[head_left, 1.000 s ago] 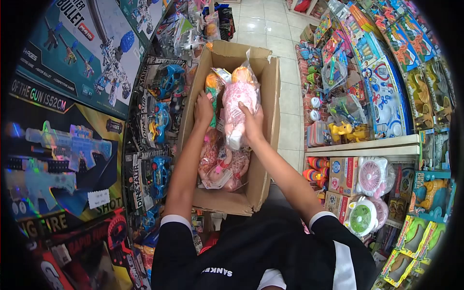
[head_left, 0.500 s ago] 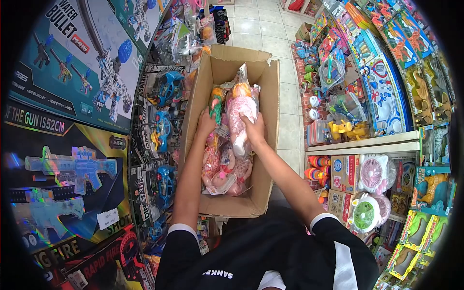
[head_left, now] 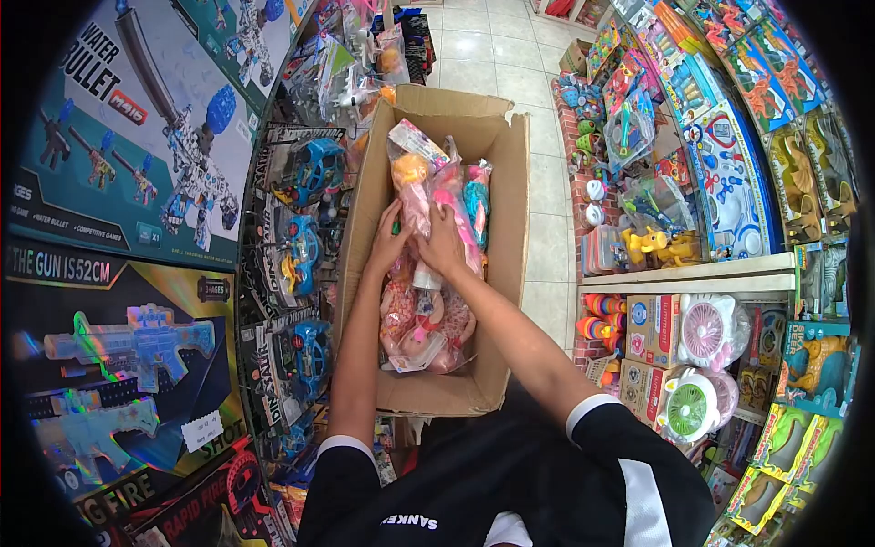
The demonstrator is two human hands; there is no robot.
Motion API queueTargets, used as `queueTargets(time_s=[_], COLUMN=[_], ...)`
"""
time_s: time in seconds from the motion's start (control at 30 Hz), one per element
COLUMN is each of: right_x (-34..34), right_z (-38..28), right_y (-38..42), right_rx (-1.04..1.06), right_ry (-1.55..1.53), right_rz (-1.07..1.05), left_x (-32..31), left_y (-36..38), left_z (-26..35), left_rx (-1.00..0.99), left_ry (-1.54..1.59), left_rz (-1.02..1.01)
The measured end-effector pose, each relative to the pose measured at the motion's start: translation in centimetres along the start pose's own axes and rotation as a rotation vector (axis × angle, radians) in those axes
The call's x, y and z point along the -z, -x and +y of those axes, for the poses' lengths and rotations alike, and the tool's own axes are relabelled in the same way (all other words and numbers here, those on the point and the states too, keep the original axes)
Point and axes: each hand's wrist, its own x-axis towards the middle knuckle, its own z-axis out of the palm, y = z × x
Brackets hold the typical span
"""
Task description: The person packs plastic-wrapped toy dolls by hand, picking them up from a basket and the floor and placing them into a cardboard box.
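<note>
Inside the cardboard box (head_left: 510, 237), head view: I had a pink-dressed bagged doll (head_left: 415, 196), right hand (head_left: 442, 246) gripping its lower body, left hand (head_left: 389, 244) beside it, couldn't tell how closed. Probably light, squishy, slippery-wrapped; I figured the waist was the best hold.

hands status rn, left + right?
Left hand: against the bagged doll with orange hair; grip can't be told.
Right hand: closed, holding that doll.

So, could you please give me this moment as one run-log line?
left hand: at orange-haired doll | right hand: on same doll | place: inside cardboard box | nearby: other wrapped dolls
</note>
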Motion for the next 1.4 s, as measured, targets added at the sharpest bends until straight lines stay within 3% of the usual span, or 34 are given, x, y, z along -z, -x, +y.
queueTargets(time_s=[0.13, 0.2, 0.3, 0.33, 0.53, 0.73, 0.9, 0.97, 1.0, 1.03, 1.1, 1.17, 1.23, 1.3, 1.37, 1.4], right_x=[-0.1, 3.0, 2.5, 2.8, 1.8, 2.9, 4.6, 7.9, 10.5, 12.9, 17.2, 20.6, 21.6, 21.9, 21.6, 22.1], right_z=[-0.6, -1.7, 2.2, 2.6, 3.5, 3.6, 3.4, 3.0, 2.1, 1.4, 0.9, 1.8, 6.9, 14.0, 23.4, 28.1], right_y=[0.3, 1.0, 0.9, 0.8, -0.7, -1.9, -2.5, -2.9, -1.4, 0.1, 3.4, 7.2, 10.7, 13.9, 17.6, 19.0], right_rx=[-0.046, -0.125, -0.091, -0.142, -0.103, 0.009, -0.019, 0.051, 0.131, 0.137, 0.407, 0.439, 0.359, 0.25, 0.143, 0.038], right_ry=[0.034, 0.382, 0.521, 0.511, 0.752, 0.764, 0.799, 0.798, 0.591, 0.586, 0.174, 0.021, 0.0, -0.075, -0.03, 0.139], right_rz=[0.064, 0.001, 0.054, -0.033, -0.041, -0.112, -0.208, -0.566, -0.408, -0.393, -0.008, 0.223, 0.317, 0.173, -0.027, -0.337], left_x=[-1.2, -1.5, -2.7, -3.2, -3.6, -4.6, -4.8, -4.9, -4.6, -4.3, -5.4, -7.9, -12.4, -17.9, -24.0, -26.6], left_y=[0.6, 0.6, 1.1, 1.2, 0.4, 0.6, 0.5, 1.1, 1.7, 2.5, 5.3, 8.1, 11.5, 14.2, 16.1, 17.1], left_z=[-0.1, -1.8, -0.5, -0.4, -1.6, -1.2, -0.5, 1.4, 4.5, 8.1, 14.9, 21.9, 25.3, 28.5, 27.9, 26.5], left_rx=[-0.011, -0.082, 0.011, -0.003, 0.017, 0.124, 0.073, 0.066, 0.087, 0.106, -0.067, -0.117, -0.142, 0.051, 0.352, 0.343], left_ry=[0.176, -0.11, -0.255, -0.359, -0.498, -0.569, -0.603, -0.597, -0.592, -0.588, -0.442, -0.27, -0.171, 0.092, 0.625, 0.626], left_rz=[0.029, -0.123, -0.228, -0.191, -0.154, -0.091, -0.033, -0.012, -0.059, -0.102, 0.003, 0.066, 0.097, -0.05, -0.251, -0.245])
